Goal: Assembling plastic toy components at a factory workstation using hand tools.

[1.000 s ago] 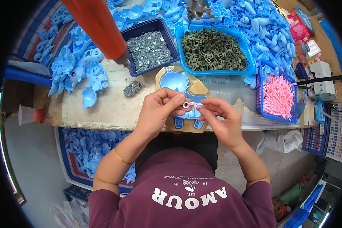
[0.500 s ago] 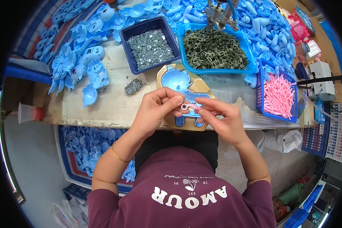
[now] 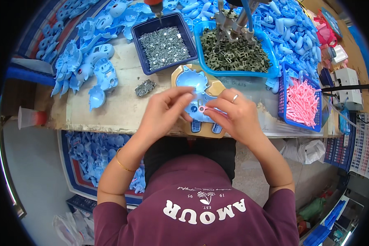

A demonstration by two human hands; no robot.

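In front of me a light-blue plastic toy half-shell (image 3: pixel 191 78) lies hollow side up in a tan holding block (image 3: pixel 218 85). My right hand (image 3: pixel 236 112) pinches a small pink plastic link (image 3: pixel 201 109) between thumb and fingers. The link's round ring end sticks out over the shell's lower part, with most of its length hidden by my fingers. My left hand (image 3: pixel 167 107) hovers at the shell's left side, its thumb and fingers apart, and I see nothing in it.
Behind the block stand a dark-blue bin of small screws (image 3: pixel 164 47) and a bright-blue tray of dark green clips (image 3: pixel 238 57). A basket of pink links (image 3: pixel 301 102) is at the right. A screwdriver (image 3: pixel 156 7) and metal tooling (image 3: pixel 233 24) hang overhead. Blue shells (image 3: pixel 104 74) heap up left.
My left hand has let go of the pink link and moved a little away. My right hand has brought the link's ring end down over the shell. The hanging tools have shifted.
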